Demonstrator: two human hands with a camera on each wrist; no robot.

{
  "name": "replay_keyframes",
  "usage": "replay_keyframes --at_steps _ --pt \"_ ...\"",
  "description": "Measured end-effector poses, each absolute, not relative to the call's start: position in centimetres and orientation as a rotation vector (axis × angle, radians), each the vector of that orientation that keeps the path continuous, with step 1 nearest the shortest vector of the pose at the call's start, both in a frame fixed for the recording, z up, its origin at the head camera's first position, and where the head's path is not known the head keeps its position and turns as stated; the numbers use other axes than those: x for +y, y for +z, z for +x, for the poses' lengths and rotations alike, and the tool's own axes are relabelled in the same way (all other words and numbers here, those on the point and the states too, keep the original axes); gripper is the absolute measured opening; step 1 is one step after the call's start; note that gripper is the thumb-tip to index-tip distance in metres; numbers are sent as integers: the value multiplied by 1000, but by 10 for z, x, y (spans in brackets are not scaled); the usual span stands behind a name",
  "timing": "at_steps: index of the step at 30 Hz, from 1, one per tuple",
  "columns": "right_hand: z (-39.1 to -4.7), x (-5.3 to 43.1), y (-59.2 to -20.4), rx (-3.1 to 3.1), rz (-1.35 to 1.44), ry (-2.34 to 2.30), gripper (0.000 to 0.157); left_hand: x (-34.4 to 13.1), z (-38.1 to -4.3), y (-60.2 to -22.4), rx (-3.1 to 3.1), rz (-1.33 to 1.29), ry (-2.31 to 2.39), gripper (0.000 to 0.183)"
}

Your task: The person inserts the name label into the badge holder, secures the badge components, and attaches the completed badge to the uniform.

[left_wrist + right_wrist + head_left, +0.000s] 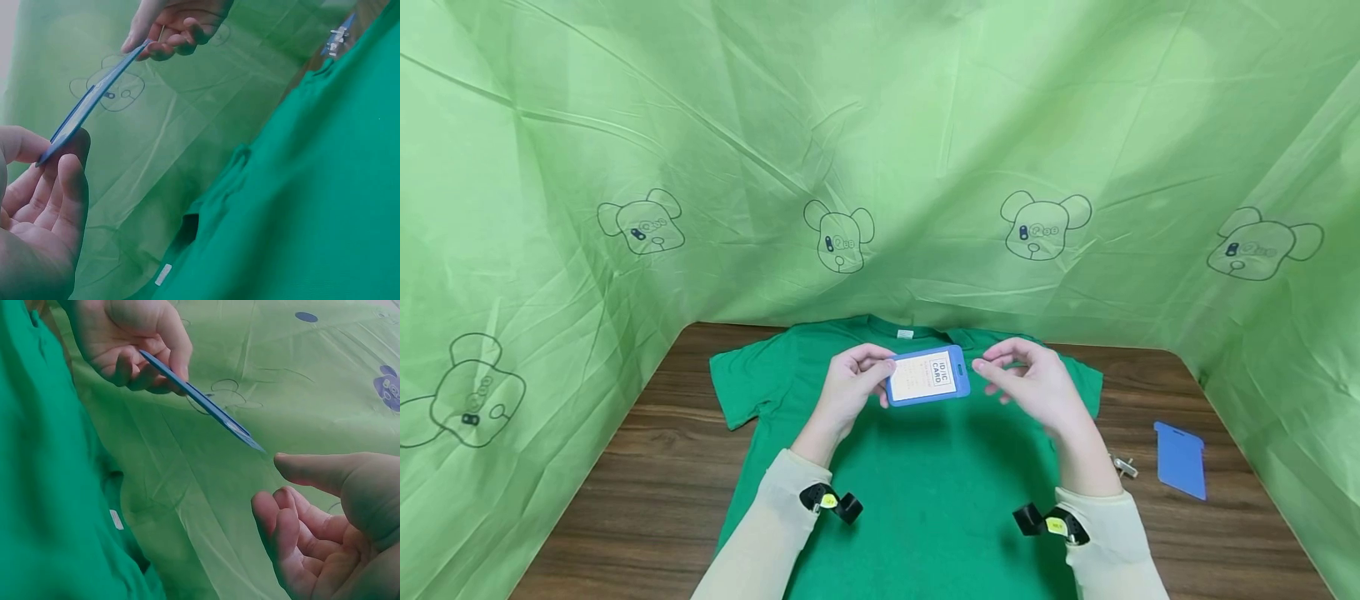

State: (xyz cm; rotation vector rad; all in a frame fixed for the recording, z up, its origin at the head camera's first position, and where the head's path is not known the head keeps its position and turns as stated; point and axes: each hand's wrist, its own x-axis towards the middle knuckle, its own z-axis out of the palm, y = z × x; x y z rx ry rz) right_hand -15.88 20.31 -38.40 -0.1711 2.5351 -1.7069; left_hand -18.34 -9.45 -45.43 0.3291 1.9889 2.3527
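Between thumb and fingers, my left hand (847, 383) pinches one end of a blue ID badge holder (962, 385). A white card (917, 377) printed "ID/IC CARD" shows in its face, and a slot pierces the far end. Seen edge-on in the right wrist view, the badge holder (197, 399) is tilted in the air above a green T-shirt (917, 500). Just off its slotted end is my right hand (1033, 379), thumb and fingers apart; the right wrist view shows a small gap between that hand (331, 531) and the holder.
A flat blue plastic piece (1181, 461) with a slotted top lies on the wooden table (647, 475) at the right. Beside my right forearm is a small metal clip (1124, 467), partly hidden. Green cloth walls (925, 167) with bear-head drawings enclose the table's back and sides.
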Motion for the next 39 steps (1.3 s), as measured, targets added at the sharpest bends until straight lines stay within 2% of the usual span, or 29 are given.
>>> replay_keyframes --at_steps 18,31,39 --pt "-147 229 -384 2742 -133 -1582 40 -95 -182 -456 1986 293 2362 15" --pt "-133 324 -416 3007 148 -1331 45 -95 -183 -457 1987 321 2356 17" --pt "-134 389 -432 3050 420 -1031 61 -96 -184 -452 1990 320 2371 16"
